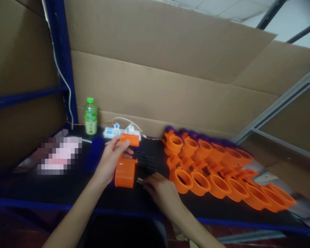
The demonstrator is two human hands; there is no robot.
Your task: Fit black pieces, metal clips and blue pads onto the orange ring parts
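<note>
My left hand (111, 160) is closed around an orange plastic ring part (125, 174), held upright above the black tabletop. Its round collar faces down, and a smaller block of the same orange shows by my thumb at the top. My right hand (161, 189) is closed just to the right of it. From its fingertips a short silver metal tip (140, 181) points toward the ring, apart from it. The rest of that small tool is hidden by my fingers. Several thin dark rods (146, 158) lie behind, between both hands.
Two rows of similar orange ring parts (219, 186) stand to the right. At the back are a green-capped bottle (91, 117) and a white power strip (110, 132) with cables. A pixelated patch (59, 156) covers something at left. Blue frame posts (60, 62) and cardboard walls (170, 82) enclose the table.
</note>
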